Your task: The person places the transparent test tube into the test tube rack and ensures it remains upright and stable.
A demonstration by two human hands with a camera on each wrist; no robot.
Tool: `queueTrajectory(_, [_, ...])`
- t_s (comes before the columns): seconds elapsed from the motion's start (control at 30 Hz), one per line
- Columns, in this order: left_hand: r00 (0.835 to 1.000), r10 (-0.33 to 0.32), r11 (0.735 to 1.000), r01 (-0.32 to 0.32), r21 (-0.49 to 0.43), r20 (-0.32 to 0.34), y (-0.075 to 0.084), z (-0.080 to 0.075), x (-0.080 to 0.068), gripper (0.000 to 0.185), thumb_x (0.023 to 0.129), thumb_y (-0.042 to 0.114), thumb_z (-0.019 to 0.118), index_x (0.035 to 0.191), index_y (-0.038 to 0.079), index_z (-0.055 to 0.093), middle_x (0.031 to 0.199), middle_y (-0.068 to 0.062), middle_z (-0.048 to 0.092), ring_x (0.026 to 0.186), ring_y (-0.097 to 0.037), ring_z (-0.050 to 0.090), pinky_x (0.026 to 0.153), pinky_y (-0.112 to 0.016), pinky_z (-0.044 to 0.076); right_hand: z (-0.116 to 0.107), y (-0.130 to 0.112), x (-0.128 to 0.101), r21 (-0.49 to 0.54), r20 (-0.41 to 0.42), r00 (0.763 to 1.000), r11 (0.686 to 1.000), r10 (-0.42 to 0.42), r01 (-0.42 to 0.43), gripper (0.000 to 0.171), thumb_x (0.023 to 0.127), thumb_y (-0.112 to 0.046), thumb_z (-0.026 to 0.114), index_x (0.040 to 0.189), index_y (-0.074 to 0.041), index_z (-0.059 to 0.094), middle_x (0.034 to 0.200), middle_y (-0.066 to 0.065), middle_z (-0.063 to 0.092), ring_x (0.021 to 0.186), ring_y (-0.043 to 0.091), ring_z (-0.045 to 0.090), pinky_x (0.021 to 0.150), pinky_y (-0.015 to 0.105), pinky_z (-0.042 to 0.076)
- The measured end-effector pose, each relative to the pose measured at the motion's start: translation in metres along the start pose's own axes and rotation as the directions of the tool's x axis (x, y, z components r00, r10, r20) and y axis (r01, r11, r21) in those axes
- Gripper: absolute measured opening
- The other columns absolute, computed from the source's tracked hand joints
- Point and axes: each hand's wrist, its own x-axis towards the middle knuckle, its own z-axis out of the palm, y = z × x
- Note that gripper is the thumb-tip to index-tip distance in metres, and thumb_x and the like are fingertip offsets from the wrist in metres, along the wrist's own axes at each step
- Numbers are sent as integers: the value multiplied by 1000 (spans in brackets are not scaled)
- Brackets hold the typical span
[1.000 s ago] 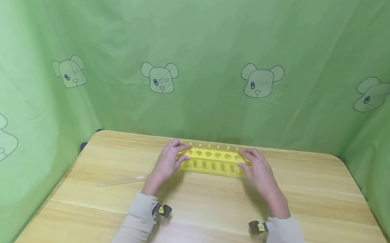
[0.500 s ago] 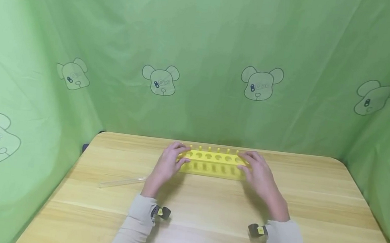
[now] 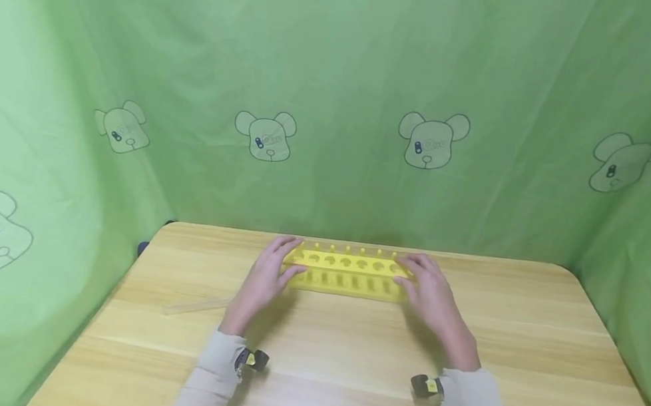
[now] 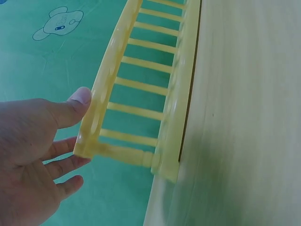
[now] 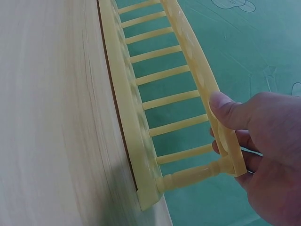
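Observation:
A long yellow test tube rack (image 3: 346, 284) stands upright near the table's far edge, with round holes along its top plate and a row of pegs behind. At its right end my right hand (image 5: 268, 141) grips the top plate, thumb on the near side and fingers behind. My left hand (image 4: 33, 146) is at the other end, thumb and fingers spread apart around the plate, the thumb tip right at its near edge. On the table to the left lies a clear thin tube (image 3: 193, 307), one end hidden by the left wrist.
The rack stands on a wooden table (image 3: 337, 365). Green curtains (image 3: 343, 51) with printed bear heads rise close behind the rack and at both sides. A dark camera (image 3: 256, 360) is strapped to the left wrist, another dark camera (image 3: 422, 385) to the right.
My left hand has shifted left along the rack and its thumb and index finger have spread wider, uncovering another hole. The right hand and the rack look nearly still.

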Motion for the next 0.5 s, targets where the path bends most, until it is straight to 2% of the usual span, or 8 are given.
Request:
queueTrajectory(0.2, [1000,1,1000,-1,-1,-17,-3,-8,-6,62,93,17,77,148,9,52,143,-10,56,133,-29,52,117,-44,40,-1,0,1,-7,-8,1000,1000,-6,6,44,97,-9,70,137,4,59,132,22,57,124,40,52,108,59,45])
queueTrajectory(0.5, [1000,-15,1000,15,23,-12,-8,-23,-17,59,95,23,75,148,10,53,143,-10,56,133,-30,52,117,-48,40,0,1,-1,-6,-31,999,1000,-23,23,42,96,-9,71,135,4,61,131,22,59,122,41,54,106,59,46])
